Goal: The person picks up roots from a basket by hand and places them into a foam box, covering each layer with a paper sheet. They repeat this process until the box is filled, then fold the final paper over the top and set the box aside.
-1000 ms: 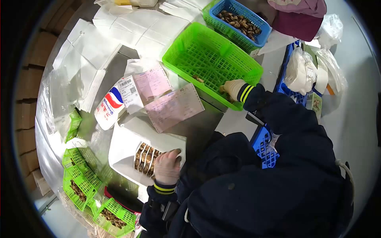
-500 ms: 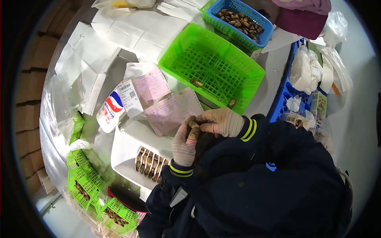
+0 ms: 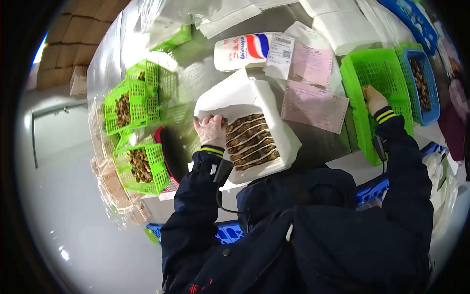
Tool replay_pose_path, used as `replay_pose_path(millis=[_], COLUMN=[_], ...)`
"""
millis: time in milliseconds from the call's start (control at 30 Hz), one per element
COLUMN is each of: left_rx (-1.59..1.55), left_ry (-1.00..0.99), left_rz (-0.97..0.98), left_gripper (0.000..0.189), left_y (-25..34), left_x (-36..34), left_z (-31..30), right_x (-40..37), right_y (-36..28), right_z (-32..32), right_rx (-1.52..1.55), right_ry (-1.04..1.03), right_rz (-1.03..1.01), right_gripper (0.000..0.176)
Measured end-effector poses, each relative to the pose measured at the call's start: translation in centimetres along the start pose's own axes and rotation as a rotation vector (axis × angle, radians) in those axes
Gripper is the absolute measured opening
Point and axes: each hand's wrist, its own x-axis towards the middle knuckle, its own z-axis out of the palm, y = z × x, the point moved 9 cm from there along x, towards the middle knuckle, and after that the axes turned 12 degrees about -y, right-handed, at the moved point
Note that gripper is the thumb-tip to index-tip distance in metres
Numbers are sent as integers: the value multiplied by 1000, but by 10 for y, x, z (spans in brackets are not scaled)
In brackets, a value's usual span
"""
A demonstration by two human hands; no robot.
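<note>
1. Fingers (image 3: 209, 120) of the left hand (image 3: 211, 130) lie slightly apart, with their tips on the left rim of the paper-lined box (image 3: 245, 95) — wrist bent, knit glove.
2. The right hand (image 3: 374, 98), arm outstretched, reaches into the green basket (image 3: 364, 68); I cannot tell whether its fingers grip anything.
3. The box is lined with crinkled white paper and holds brown pieces (image 3: 252, 142) in neat rows.
4. The basket is a rigid plastic lattice — flat pink forms (image 3: 313, 105) lie between it and the box.

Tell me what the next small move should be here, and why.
Probably lift the right hand out of the large green basket with what it picks up and carry it to the white box. The left hand rests on that box's edge beside the packed rows, and the right reaches into the basket; its grip is hidden.
</note>
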Motion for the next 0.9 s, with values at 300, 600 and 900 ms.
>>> replay_pose_path(millis=[300, 600, 900], left_rx=[-126, -225, 67], left_ry=[56, -26, -345], left_rz=[107, 10, 72], left_gripper=[36, 49, 26], left_y=[-58, -34, -10], left_x=[13, 7, 3], left_z=[143, 79, 18], right_x=[-70, 46, 50], right_y=[-89, -408, -421], right_z=[-125, -30, -10], right_rx=[1057, 511, 176], right_ry=[443, 20, -113], right_rz=[-225, -221, -257], right_gripper=[36, 40, 25])
